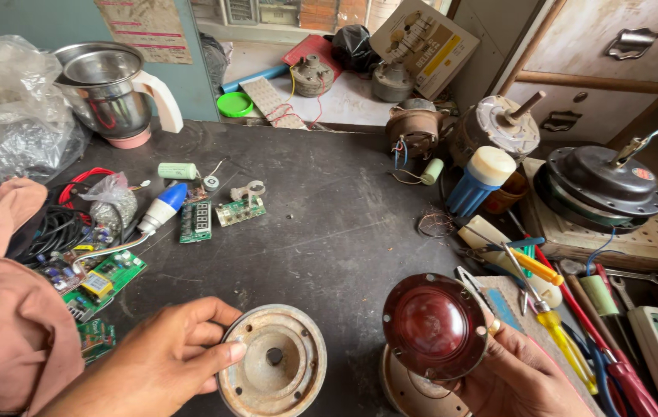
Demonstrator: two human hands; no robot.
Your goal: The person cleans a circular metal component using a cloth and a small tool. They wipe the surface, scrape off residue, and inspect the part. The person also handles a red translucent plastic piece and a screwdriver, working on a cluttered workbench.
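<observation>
nearest, at the bottom edge: left hand [163,363] with thumb and fingers pinching the left rim of a grey round motor end cover [273,361] lying flat on the dark bench [329,224]. just right, right hand [518,378] closed around a dark red domed motor cover [435,324], held tilted above another round plate [414,392]. far left, green circuit boards [105,282]; right, yellow-handled screwdrivers [557,328].
</observation>
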